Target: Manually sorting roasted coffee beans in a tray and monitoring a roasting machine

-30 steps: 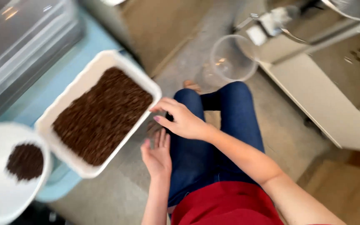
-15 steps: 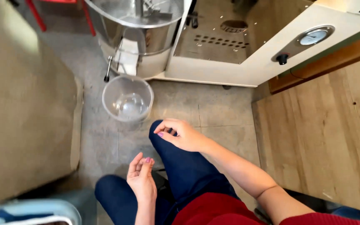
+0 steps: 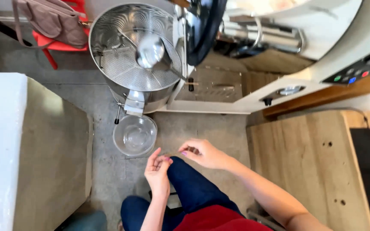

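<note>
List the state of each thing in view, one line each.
left hand: open, palm up, holding nothing
right hand: fingertips pinched, contents too small to tell
clear bucket: upright on the floor, empty
perforated metal drum: open, empty
bag: resting on red chair

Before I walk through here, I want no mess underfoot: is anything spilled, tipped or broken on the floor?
Nothing stands out. The clear plastic bowl stands upright on the concrete floor under the steel sieve drum, and looks empty. No spill shows around it. Both the left hand and the right hand hover above the knee.
</note>
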